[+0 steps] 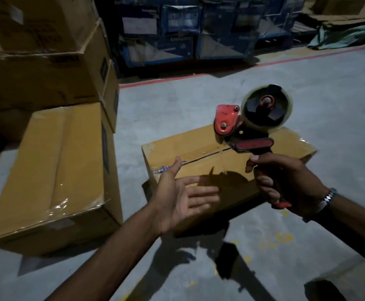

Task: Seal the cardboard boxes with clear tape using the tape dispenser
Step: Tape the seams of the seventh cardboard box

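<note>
Right hand (286,181) gripping tape dispenser (253,120), box (210,153) shut

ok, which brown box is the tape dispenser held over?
The small flat box alone on the floor mid-frame, its top seam showing. The right hand holds the tape dispenser above it; the other brown boxes sit stacked at left.

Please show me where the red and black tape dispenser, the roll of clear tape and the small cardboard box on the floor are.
Red and black tape dispenser (253,144): head view, on its red side bar.
Roll of clear tape (287,118): head view, on the outer rim.
Small cardboard box on the floor (199,144): head view, on its top flap.
</note>
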{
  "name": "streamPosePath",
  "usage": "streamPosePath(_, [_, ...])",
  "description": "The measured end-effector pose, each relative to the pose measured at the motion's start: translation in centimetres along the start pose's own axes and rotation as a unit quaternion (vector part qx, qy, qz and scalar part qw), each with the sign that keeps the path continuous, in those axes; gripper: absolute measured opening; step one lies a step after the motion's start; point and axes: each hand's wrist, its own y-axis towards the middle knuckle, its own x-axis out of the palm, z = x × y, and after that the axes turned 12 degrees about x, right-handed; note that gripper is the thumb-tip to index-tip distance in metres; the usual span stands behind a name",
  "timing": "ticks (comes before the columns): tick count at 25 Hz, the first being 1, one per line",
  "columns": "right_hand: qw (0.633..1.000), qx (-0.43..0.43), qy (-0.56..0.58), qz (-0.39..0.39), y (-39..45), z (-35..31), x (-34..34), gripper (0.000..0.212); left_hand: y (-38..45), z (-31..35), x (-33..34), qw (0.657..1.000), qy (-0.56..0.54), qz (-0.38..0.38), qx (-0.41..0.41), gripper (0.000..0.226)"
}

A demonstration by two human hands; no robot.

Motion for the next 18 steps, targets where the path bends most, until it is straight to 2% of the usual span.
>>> streamPosePath(2, [0.999,0.000,-0.010,-0.048,0.4,0.6,1.3,0.028,-1.1,0.4,-0.5,0.995,-0.090,-0.030,-0.040,0.088])
streamPosePath(7, [0.993,-0.001,-0.031,-0.111,1.2,2.3,2.6,0.025,-3.1,0.1,-1.8,0.986,-0.160,-0.008,-0.056,0.063])
streamPosePath(10, [0.991,-0.012,-0.054,-0.119,1.8,2.5,3.2,0.031,-3.3,-0.2,-3.0,0.982,-0.184,0.023,-0.040,0.048])
streamPosePath(15, [0.991,-0.027,-0.092,-0.096,2.3,2.3,2.8,0.037,-3.2,1.8,-5.1,0.987,-0.151,0.051,-0.024,0.033])
streamPosePath(18, [0.989,-0.034,-0.113,-0.088,2.2,2.7,2.6,0.033,-3.0,3.2,-5.7,0.996,-0.072,0.047,-0.028,0.039])
